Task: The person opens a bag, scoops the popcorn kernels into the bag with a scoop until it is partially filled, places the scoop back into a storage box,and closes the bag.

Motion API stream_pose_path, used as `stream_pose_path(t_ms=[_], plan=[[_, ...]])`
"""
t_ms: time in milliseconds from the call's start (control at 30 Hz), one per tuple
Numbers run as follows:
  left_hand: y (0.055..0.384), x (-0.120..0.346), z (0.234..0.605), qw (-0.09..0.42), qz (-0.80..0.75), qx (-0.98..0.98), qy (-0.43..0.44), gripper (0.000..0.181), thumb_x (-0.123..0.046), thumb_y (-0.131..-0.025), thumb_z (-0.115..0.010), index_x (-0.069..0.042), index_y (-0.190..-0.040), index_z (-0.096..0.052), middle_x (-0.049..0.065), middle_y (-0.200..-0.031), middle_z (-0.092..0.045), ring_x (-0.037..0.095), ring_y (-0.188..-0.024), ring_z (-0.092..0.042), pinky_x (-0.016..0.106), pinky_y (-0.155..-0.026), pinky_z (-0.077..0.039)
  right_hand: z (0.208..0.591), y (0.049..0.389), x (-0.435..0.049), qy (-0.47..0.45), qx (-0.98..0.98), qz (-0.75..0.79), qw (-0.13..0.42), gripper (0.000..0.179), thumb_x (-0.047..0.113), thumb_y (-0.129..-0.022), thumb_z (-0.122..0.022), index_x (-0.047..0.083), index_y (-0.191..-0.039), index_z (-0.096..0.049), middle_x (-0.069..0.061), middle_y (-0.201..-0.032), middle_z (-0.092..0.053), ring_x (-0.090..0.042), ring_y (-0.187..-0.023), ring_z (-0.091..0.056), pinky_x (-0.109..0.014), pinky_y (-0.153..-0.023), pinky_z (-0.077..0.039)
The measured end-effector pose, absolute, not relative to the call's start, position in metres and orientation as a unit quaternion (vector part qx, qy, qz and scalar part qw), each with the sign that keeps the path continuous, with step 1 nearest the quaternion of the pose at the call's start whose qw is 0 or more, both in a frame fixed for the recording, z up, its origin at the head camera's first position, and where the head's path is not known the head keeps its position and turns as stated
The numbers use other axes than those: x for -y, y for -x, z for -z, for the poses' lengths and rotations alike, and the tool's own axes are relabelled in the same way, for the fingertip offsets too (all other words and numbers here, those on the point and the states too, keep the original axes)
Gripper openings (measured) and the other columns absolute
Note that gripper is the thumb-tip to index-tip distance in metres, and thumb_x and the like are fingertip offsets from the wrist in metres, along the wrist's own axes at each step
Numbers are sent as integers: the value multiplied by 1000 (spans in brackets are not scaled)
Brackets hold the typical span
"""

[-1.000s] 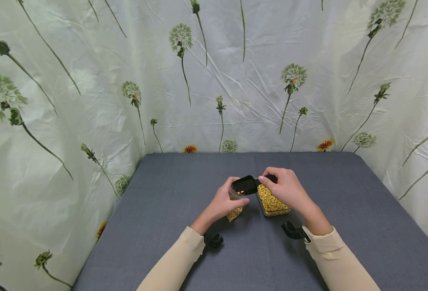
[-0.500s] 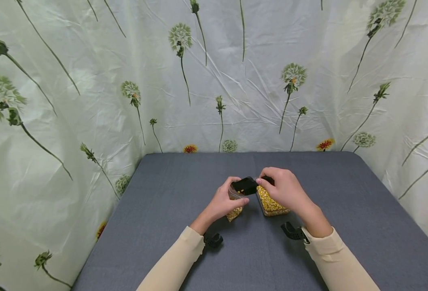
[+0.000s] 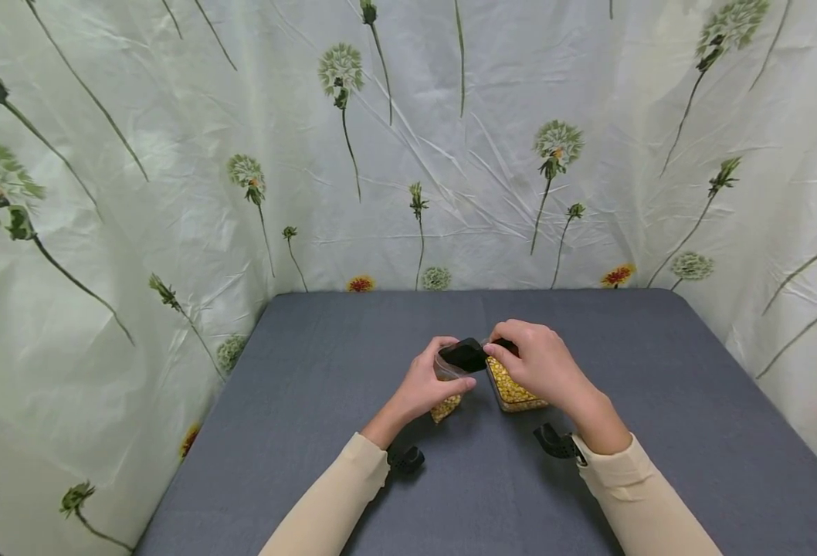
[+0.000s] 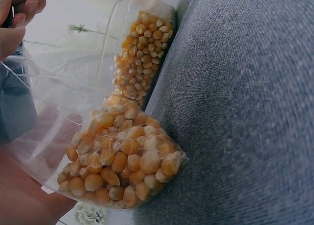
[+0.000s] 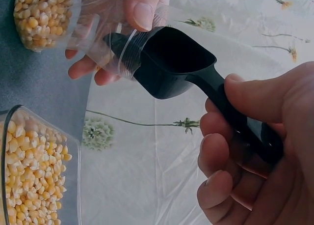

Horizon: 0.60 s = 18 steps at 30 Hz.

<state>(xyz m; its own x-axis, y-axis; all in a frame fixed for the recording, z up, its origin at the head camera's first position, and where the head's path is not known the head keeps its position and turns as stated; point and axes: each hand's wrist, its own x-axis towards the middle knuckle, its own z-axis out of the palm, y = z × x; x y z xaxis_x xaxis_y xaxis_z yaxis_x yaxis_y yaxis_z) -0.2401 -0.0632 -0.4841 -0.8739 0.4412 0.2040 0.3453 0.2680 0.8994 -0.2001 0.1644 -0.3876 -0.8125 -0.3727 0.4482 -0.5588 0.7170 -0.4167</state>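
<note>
We saw the left arm [image 3: 328, 498] slant up from the bottom edge of the head view and the right arm [image 3: 648, 494] from the lower right. Near the centre, the left hand [image 3: 425, 382] curved in a grip, thumb [image 3: 459, 384] apart from the fingers [image 3: 442, 342]. Just right of it, the right hand [image 3: 539, 364] gripped with curled fingers [image 5: 216, 185], thumb pressed opposite.

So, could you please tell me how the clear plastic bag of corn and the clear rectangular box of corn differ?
The soft, clear plastic bag is gripped by the left hand, while the rigid, clear rectangular box stands on the grey cloth-covered table. The black plastic scoop reaches into the bag's mouth but not into the box. Both are see-through and hold yellow corn kernels.
</note>
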Motion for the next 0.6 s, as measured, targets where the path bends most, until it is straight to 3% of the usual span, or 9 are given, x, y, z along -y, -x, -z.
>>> stream_pose_path(t_ms=[467,600], plan=[[242,62,488,43,-563,-791,-238,61,-44,-86,-80,-26,-135,-49,-3,-112,-63,14,-95,-64,36,-80,-55,376,197,-179,-234,912,-299,156,7,23,-97,-71,20,-90,-70,9,-70,-55,-12,-54,-47,-33,-52,-41],[244,63,489,31,-562,-788,-248,57,-44,-86,-80,-23,-131,-50,4,-117,-63,13,-99,-63,36,-80,-54,370,196,-187,-220,910,-313,161,7,22,-97,-70,19,-91,-71,7,-71,-58,-12,-53,-48,-33,-52,-42]])
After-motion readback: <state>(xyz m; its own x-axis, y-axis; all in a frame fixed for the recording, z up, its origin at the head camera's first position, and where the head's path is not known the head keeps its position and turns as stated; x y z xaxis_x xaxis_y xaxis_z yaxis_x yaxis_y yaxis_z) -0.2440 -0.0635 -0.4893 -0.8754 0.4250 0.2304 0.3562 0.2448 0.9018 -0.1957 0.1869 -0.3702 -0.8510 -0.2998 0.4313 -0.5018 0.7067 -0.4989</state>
